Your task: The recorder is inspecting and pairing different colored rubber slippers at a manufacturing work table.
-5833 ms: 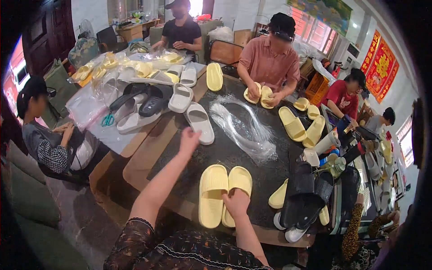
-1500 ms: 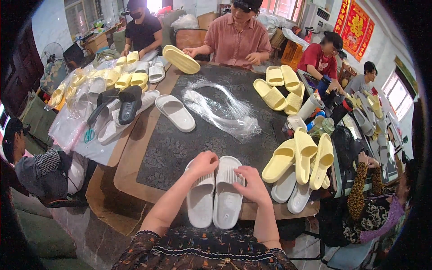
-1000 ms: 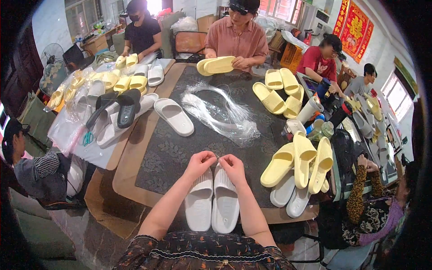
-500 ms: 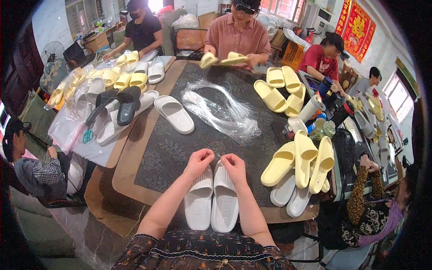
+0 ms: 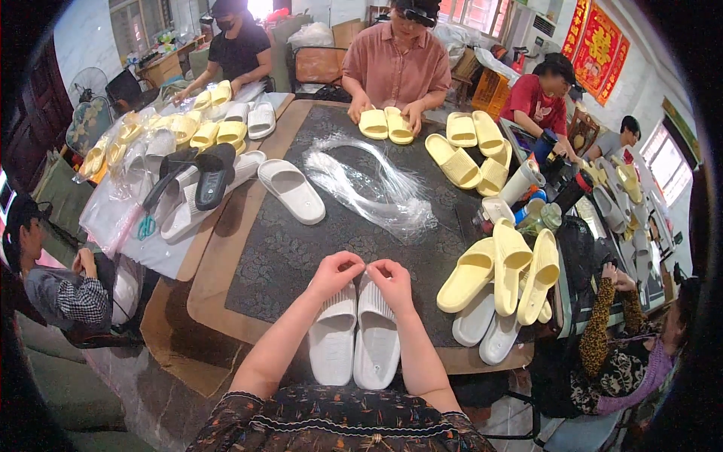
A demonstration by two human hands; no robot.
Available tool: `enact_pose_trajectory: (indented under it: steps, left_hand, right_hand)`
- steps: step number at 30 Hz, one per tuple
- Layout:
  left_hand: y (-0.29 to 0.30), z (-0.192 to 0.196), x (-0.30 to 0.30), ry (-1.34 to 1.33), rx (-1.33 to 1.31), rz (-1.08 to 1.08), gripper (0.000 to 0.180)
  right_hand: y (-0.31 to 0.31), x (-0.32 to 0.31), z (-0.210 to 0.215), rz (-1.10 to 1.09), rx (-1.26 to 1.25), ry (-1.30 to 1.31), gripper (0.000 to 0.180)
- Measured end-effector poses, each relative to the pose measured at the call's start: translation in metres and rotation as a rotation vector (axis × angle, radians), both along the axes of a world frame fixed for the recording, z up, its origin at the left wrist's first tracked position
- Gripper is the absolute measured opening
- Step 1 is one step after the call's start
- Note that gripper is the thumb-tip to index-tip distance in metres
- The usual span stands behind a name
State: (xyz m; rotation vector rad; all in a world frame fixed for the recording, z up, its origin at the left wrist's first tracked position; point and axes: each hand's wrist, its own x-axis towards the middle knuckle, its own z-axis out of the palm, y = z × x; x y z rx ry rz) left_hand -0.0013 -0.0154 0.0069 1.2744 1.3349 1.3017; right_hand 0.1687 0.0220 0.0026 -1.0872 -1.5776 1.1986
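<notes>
Two light grey slide slippers, a left one (image 5: 331, 343) and a right one (image 5: 376, 343), lie side by side at the table's near edge, toes pointing away from me. Over the toe end of the left slipper, my left hand (image 5: 337, 273) is closed in a pinch. My right hand (image 5: 390, 282) pinches too, above the other slipper, and the fingertips of both hands meet between them. A thin clear plastic strand runs there, barely visible now at the fingertips. Beyond the hands lies a loose bundle of clear plastic strands (image 5: 410, 215) on the dark tabletop (image 5: 263, 260).
A single light grey slipper (image 5: 292, 192) lies left of the bundle. Yellow slippers (image 5: 467, 279) and grey ones (image 5: 474, 316) are heaped at right, near bottles (image 5: 521, 183). Across the table a co-worker (image 5: 399, 68) holds yellow slippers (image 5: 386, 125). A black slipper (image 5: 215, 177) tops the left pile.
My fingertips have drawn closer together over the slippers, and the strand shows less. Across the table, the co-worker has lowered the yellow slippers onto the tabletop, side by side.
</notes>
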Motion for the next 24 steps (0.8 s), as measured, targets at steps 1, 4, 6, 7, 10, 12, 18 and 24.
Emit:
enact_pose_trajectory:
  steps: [1, 4, 6, 7, 10, 12, 18, 24]
  left_hand:
    - [0.000, 0.001, 0.001, 0.034, -0.040, -0.049, 0.013]
    - [0.003, -0.005, -0.002, 0.016, 0.036, 0.000, 0.013]
    - [0.005, -0.009, -0.004, -0.008, 0.028, 0.034, 0.013]
    - [0.005, -0.010, -0.005, -0.032, 0.019, 0.069, 0.013]
    - [0.003, -0.007, -0.003, 0.100, 0.042, 0.027, 0.013]
    - [0.001, -0.003, 0.000, 0.136, 0.060, 0.007, 0.013]
    - [0.000, -0.002, -0.001, 0.069, 0.090, 0.040, 0.011]
    - [-0.001, -0.001, 0.001, 0.115, 0.061, -0.008, 0.012]
  right_hand:
    - [0.000, 0.000, -0.002, 0.000, 0.038, -0.033, 0.015]
    - [0.001, 0.000, -0.003, -0.029, 0.014, 0.006, 0.016]
    - [0.002, -0.001, -0.002, -0.057, -0.050, 0.079, 0.016]
    - [0.002, -0.002, -0.002, -0.061, -0.070, 0.122, 0.017]
    - [0.002, 0.000, -0.004, -0.027, -0.031, 0.082, 0.016]
    - [0.002, 0.001, -0.004, 0.014, 0.030, 0.000, 0.015]
    - [0.002, 0.001, -0.001, -0.065, -0.099, 0.197, 0.014]
    - [0.000, -0.002, -0.001, 0.024, 0.026, 0.050, 0.012]
